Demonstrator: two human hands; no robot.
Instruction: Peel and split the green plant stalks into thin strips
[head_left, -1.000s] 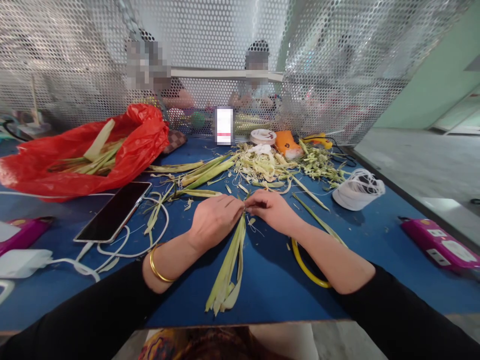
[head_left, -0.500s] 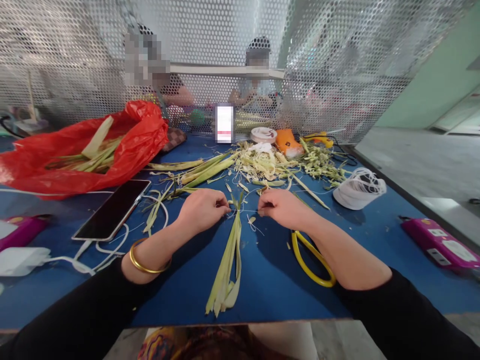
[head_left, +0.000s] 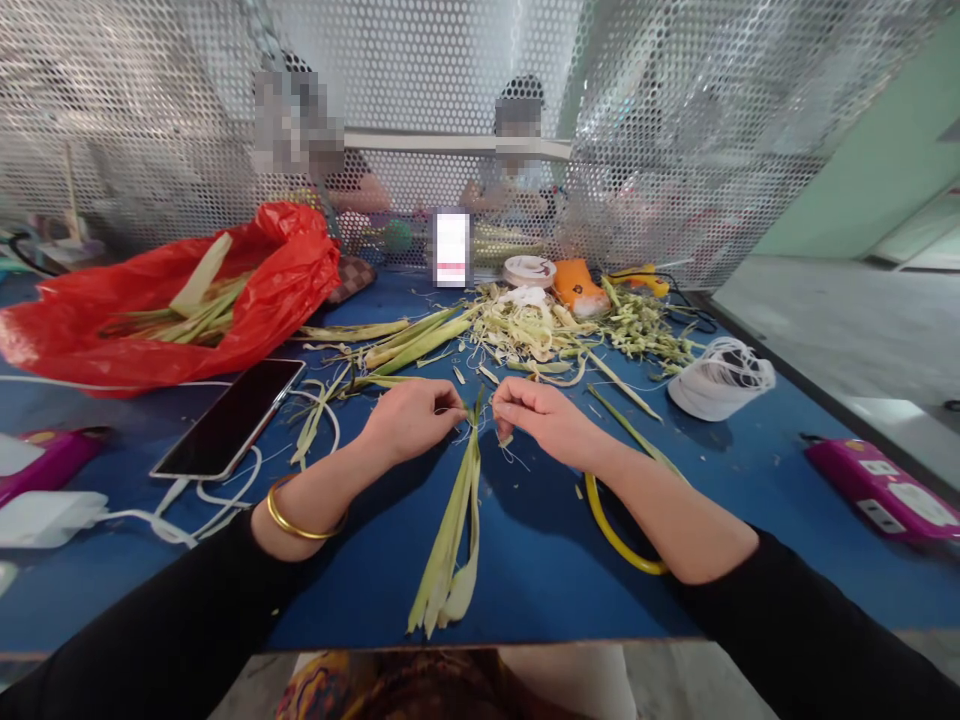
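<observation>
A bundle of pale green leaf strips (head_left: 451, 545) lies lengthwise on the blue table, its narrow end gathered at the top. My left hand (head_left: 416, 418) pinches at that gathered end, where fine white thread (head_left: 463, 432) shows. To the right and a little apart from the bundle, my right hand (head_left: 534, 412) is closed in a pinch, with the thread between its fingertips barely visible. Loose thread ends and a leaf scrap lie under its fingers. A yellow loop handle (head_left: 619, 535) sits partly hidden beneath my right forearm.
A red plastic bag (head_left: 292, 255) holding leaves stands left, near a phone (head_left: 231, 420) with white cables. Leaf strips and scraps (head_left: 525, 325) are heaped at the back. A spool of white cord (head_left: 712, 385) and a purple power strip (head_left: 877, 485) are right. People sit behind a perforated screen.
My right hand has moved left, closer to the bundle's gathered end, and the thread stretched between the hands no longer shows clearly. My left hand has barely shifted.
</observation>
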